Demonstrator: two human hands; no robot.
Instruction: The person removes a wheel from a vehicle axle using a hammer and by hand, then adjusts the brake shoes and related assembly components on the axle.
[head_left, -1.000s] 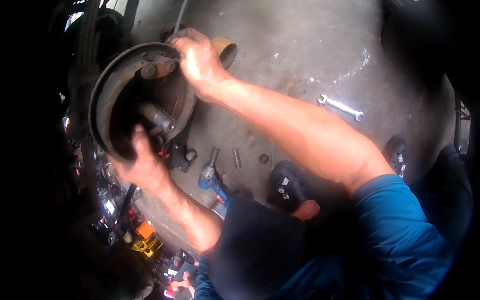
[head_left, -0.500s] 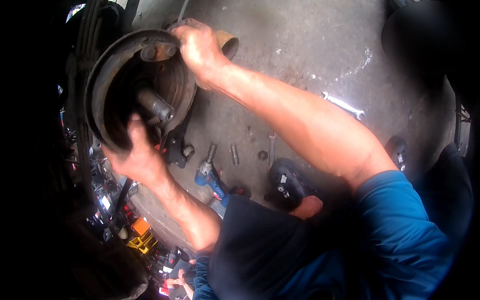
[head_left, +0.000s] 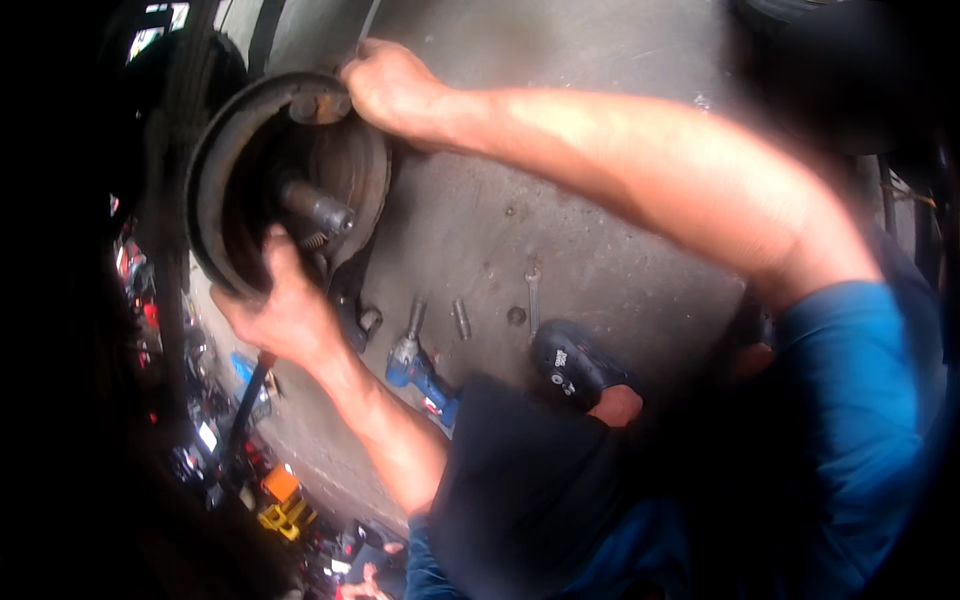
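A round, rusty drum brake assembly (head_left: 372, 170) stands at the upper left, with a steel axle spindle (head_left: 318, 207) sticking out of its middle. The curved brake shoe (head_left: 205, 190) runs along its left side. My left hand (head_left: 288, 318) is wrapped round the shoe's lower end, thumb inside and fingers hidden beneath. A small coil spring (head_left: 315, 241) shows close to that thumb. At the top right edge of the assembly, my right hand (head_left: 395, 92) is closed on the rim; its fingertips are partly hidden behind it.
On the concrete floor lie a blue impact wrench (head_left: 420, 377) with a socket, a metal cylinder (head_left: 461, 318), a nut (head_left: 516, 316) and a spanner (head_left: 533, 297). My shoe (head_left: 578, 362) is beside them. Orange (head_left: 281, 483) and yellow items crowd the lower left, near another person's hand (head_left: 368, 582).
My right forearm and elbow have swung up and outward. The second spanner and the rusty cylinder behind my right hand no longer show. My left hand keeps its grip. The view has shifted slightly.
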